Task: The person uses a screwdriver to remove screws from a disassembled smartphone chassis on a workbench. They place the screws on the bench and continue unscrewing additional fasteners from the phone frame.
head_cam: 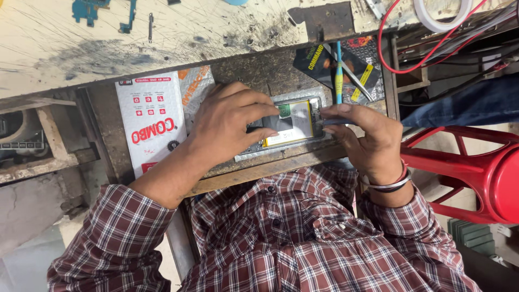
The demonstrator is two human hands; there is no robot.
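While steadying the opened phone (286, 125) flat in the bench (162, 32) drawer with left hand (230, 127) fingers pressed on its dark board, working a blue-handled tool (338, 75) pinched closed in the right hand (359, 138) at the phone's top edge. Likely mid-disassembly; calls for gentle, level prying. Glossy pale battery, scratched wood.
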